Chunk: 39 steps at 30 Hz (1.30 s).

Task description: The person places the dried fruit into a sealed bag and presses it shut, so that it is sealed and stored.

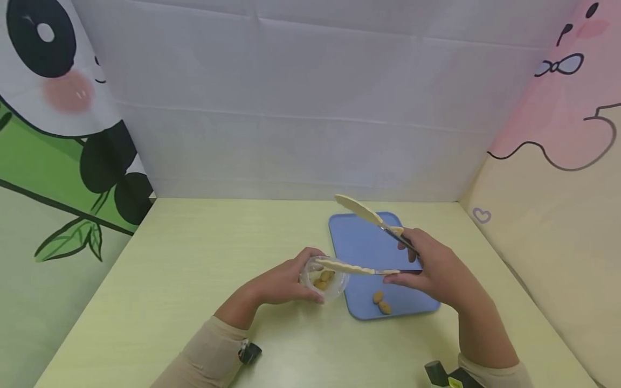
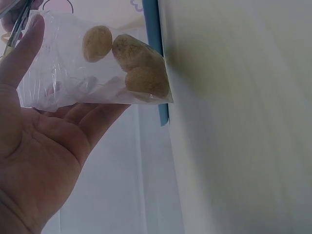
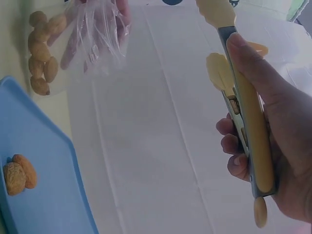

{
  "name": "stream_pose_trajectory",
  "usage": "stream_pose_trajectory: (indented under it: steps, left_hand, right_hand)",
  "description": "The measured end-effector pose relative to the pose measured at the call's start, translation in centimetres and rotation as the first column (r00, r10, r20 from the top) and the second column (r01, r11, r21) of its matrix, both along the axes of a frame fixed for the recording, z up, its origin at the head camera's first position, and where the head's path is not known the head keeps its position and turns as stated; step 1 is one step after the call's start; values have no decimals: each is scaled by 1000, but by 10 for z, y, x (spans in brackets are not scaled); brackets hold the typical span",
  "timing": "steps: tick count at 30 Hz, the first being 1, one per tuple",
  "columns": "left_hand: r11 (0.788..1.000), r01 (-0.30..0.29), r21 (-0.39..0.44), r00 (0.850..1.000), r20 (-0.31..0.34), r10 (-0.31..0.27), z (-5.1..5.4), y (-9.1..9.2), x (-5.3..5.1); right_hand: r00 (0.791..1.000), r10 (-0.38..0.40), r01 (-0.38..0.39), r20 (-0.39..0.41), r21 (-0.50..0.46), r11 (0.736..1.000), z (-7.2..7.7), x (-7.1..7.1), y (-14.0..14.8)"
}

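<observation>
My left hand holds a clear plastic bag upright, thumb on one side and fingers on the other. Several brown, wrinkled oval pieces, like nuts or dried fruit, lie in its bottom. In my right hand is a pair of tongs with cream tips and metal arms, gripped by the handles. Its tips are spread wide with nothing between them; one appears over the bag's mouth in the head view, the other over the tray. Two more brown pieces lie on the blue tray.
The tray lies on a pale yellow table, just right of the bag. A white cloth wall stands behind, and printed cartoon panels line the left and right sides.
</observation>
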<state>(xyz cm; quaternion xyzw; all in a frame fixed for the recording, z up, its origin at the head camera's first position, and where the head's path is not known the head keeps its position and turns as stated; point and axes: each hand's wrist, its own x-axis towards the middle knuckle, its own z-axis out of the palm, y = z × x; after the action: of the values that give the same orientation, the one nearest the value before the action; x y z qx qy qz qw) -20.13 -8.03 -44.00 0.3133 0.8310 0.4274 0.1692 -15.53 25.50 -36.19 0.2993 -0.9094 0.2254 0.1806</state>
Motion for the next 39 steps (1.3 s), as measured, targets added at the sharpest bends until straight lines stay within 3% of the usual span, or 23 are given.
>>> stream_pose_trajectory:
  steps: [12,19,26,33,39]
  left_hand:
    - [1000,-2,-12,1000,-2,2,-3,3,0]
    - [1000,-5,2,1000,-11,5,-5,1,-3]
    - [1000,-20,5,1000,-12,20,-7,-2,-6]
    - [1000,-18,14,1000,-1,18,-9,-4,-8]
    - [1000,-22,17,1000,10,21,-8,-3,-7]
  right_hand:
    - [995,-90,89,33,13,996,0,-2,16]
    - [974,-121,125,191,-11,992,0,-7,24]
    - [932,-201,195,302,49,980,-3,-12,28]
    - [865,-260,226,430,128,966,-6,-13,35]
    - [814,-342,275,469,207,939,-2,-9,45]
